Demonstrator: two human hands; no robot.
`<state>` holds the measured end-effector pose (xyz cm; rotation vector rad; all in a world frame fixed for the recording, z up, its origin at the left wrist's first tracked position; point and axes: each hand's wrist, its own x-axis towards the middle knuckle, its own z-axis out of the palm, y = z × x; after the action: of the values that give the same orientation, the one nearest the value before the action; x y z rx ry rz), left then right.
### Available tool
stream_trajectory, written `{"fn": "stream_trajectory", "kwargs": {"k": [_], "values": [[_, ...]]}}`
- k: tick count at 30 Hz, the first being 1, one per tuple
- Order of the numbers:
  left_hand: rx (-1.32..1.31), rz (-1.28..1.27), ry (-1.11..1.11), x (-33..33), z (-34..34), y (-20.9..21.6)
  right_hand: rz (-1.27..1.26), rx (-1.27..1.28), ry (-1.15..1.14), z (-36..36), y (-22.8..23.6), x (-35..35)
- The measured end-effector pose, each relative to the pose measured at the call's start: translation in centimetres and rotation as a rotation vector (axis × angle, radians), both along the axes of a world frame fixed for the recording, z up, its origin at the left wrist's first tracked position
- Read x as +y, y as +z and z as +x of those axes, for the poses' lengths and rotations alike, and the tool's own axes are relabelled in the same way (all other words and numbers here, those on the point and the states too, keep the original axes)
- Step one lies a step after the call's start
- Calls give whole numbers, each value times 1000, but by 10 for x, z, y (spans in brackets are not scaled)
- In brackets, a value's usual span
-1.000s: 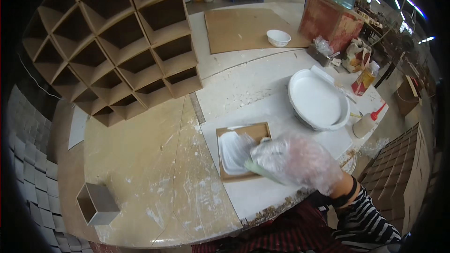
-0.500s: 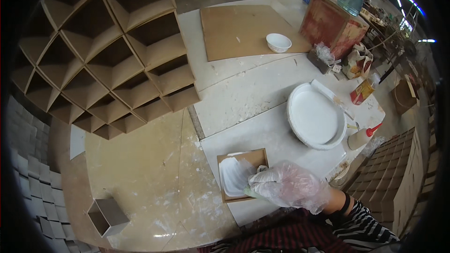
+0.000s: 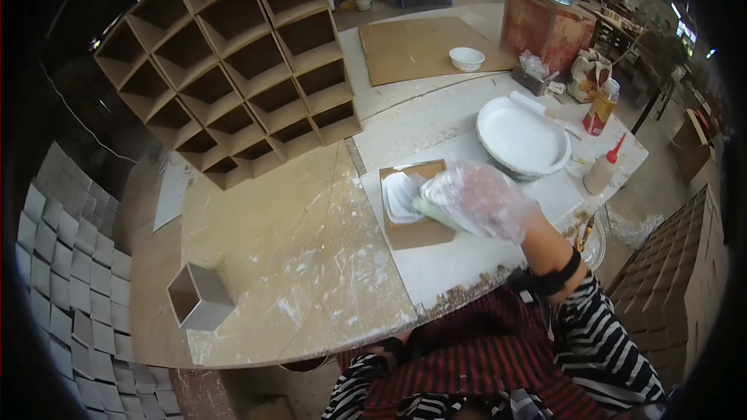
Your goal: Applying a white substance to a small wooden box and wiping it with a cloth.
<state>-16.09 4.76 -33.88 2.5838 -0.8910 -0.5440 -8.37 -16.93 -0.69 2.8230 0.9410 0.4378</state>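
Observation:
My right hand (image 3: 482, 198), in a loose clear plastic glove, is closed around a flat tool with a pale green edge (image 3: 437, 212). Its kind is mostly hidden by the glove. Under the fingers lies a shallow brown cardboard box (image 3: 424, 236), set on the white board near the table's front edge. A white, wet-looking patch (image 3: 398, 201) covers part of its inside, beside the fingertips. My left hand (image 3: 401, 335) hangs low at the table's front edge. Only a sliver of it shows above a black wristband, and its fingers are hidden.
Behind the right hand stands a round basin of white liquid (image 3: 523, 138), with a red-tipped squeeze bottle (image 3: 602, 171) to its right. A large brown compartment rack (image 3: 253, 70) rises at far left. A small open box (image 3: 201, 298) sits front left; a white bowl (image 3: 467, 60) lies farther back.
The view has shifted, so more of my lap and the table's front edge shows. My right hand stays over the box with the tool, and a bit of my left hand has come into view.

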Motion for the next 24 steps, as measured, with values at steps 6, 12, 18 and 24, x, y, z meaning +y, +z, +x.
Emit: {"fn": "stream_trajectory", "kwargs": {"k": [6,12,18,24], "values": [[-278,-241,-263,-2,-9,57,-77,132,-88,-13,32,28],[690,-331,-418,34,-22,205,56,225,-284,-33,52,14],[360,-1109,240,67,46,278,-123,68,-128,-36,49,26],[228,-830,696,17,124,265,269,103,-24,-37,-15,14]]}}
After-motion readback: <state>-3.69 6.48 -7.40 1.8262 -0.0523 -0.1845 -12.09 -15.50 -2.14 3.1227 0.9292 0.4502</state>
